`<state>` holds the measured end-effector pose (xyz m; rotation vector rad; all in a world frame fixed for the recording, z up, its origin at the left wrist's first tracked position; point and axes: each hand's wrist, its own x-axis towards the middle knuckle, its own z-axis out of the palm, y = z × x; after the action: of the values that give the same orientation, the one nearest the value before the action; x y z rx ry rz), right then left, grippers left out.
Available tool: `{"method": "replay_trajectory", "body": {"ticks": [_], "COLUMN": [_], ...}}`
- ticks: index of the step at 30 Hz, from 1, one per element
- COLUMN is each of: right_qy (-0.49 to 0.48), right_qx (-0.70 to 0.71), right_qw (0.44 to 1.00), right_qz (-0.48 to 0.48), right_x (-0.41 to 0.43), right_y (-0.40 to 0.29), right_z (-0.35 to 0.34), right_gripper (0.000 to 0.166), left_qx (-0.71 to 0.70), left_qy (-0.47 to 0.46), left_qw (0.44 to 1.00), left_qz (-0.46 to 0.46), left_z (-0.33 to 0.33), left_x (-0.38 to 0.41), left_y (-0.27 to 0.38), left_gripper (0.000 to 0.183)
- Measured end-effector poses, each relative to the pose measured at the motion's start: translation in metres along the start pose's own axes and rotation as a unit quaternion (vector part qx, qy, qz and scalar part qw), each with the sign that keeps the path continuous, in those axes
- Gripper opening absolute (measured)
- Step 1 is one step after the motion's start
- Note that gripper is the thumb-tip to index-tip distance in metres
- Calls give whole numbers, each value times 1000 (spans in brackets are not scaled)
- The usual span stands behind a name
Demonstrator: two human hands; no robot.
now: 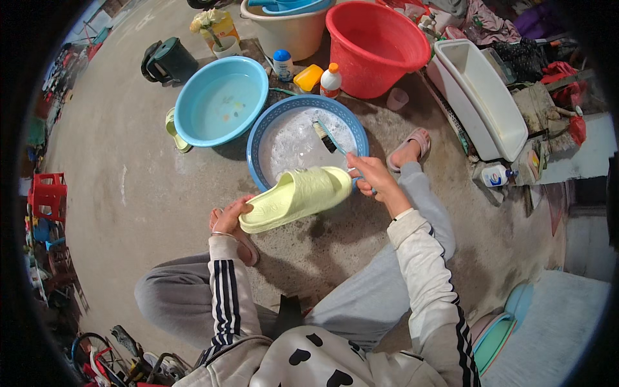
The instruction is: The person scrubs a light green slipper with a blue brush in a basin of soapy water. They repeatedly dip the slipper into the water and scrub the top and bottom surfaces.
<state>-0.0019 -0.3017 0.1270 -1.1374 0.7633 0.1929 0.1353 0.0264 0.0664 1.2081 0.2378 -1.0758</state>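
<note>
My left hand (232,215) grips the heel end of a pale yellow-green slide sandal (300,196), its open foot bed facing up. The sandal is held tilted above the near rim of a blue basin (255,167) of foamy, cloudy water (295,135). In my right hand (375,178) is the light-blue handle of a scrub brush (329,137). Its black-and-white bristles are over the suds, beyond the sandal. The right fingers are close to the sandal's toe; whether they also touch it I cannot tell.
A light-blue basin of clear water (186,104) stands left, partly hiding another yellow-green sandal (173,130). Bottles (331,81), a red tub (372,72) and a cream bucket (290,36) stand beyond. A long white planter (483,104) lies right. A dark green jug (174,60) is far left.
</note>
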Motion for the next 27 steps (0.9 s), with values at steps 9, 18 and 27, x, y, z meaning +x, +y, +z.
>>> {"method": "replay_trajectory", "body": {"ticks": [9, 18, 27], "right_qy": [39, 188, 179], "right_qx": [-16, 4, -144], "right_qw": [999, 978, 966], "right_qz": [9, -92, -121], "right_x": [-3, -5, -9], "right_y": [25, 104, 113], "right_z": [6, 60, 44], "right_gripper": [20, 28, 22], "left_qx": [-81, 11, 68], "left_qy": [10, 87, 37], "left_qw": [994, 993, 993], "left_qz": [72, 82, 94], "left_z": [25, 129, 46], "left_x": [11, 13, 36], "left_y": [14, -73, -110], "left_gripper": [62, 55, 68]}}
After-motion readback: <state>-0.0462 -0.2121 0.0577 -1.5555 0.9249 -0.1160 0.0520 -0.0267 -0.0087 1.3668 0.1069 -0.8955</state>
